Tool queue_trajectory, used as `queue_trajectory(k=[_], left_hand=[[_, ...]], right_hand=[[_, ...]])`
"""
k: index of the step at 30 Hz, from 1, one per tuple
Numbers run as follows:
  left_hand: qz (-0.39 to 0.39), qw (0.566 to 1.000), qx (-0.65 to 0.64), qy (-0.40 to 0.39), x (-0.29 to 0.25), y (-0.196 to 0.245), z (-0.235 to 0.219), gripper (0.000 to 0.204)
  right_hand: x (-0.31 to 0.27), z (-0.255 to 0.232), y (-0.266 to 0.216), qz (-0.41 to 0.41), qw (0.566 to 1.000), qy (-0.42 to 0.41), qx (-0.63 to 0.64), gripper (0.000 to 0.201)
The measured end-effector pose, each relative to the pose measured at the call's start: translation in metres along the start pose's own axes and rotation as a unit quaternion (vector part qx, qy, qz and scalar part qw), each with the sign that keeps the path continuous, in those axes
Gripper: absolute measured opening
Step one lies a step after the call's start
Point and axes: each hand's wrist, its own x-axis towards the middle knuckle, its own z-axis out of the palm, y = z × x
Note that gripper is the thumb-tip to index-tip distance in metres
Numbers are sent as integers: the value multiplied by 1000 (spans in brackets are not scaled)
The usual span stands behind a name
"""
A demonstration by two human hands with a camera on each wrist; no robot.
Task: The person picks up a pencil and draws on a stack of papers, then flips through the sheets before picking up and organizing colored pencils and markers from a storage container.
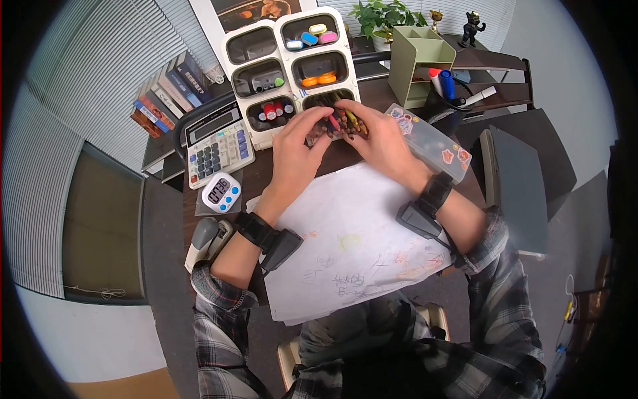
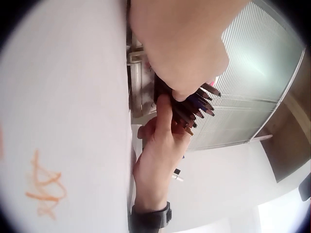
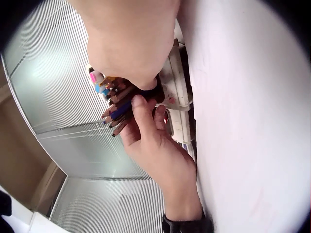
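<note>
A bundle of colored pencils point(image 1: 348, 126) stands over the lower right compartment of a white organizer point(image 1: 282, 40), tips pointing up. My left hand point(image 1: 296, 153) holds the bundle from the left, thumb and fingers curled about it. From the opposite side my right hand point(image 1: 383, 141) grips the same pencils. Dark wooden shafts and a blue pencil point(image 3: 121, 110) show between the hands in the right wrist view. The lower ends are hidden behind the hands.
Scribbled white paper point(image 1: 339, 226) covers the desk before me. Left are a calculator point(image 1: 218, 149), a timer point(image 1: 221, 192) and a stapler point(image 1: 207, 241). A clear stickered box point(image 1: 425, 139) lies right, near a green holder point(image 1: 407, 66) and a black pen cup point(image 1: 435, 100).
</note>
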Motion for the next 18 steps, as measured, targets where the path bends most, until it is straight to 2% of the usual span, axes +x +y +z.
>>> queue_trajectory(k=[1,7,10,13,15,18], left_hand=[[0,1000,-1,0,0,1,0,40],[-38,999,23,-23,-2,2,-1,39],[-2,1000,15,7,-3,0,0,37],[-29,999,2,20,-4,1,1,36],[-97,995,-31,15,-4,2,0,33],[-61,996,-40,51,-5,-5,3,29]], right_hand=[[0,1,1,-42,999,24,-24,50],[-2,-6,-5,-32,996,12,-84,45],[-2,-6,-6,-30,997,16,-67,43],[-3,-2,-3,-25,999,24,-40,44],[-3,-2,-4,-31,999,30,-29,44],[-4,-2,-5,-30,999,38,-11,43]])
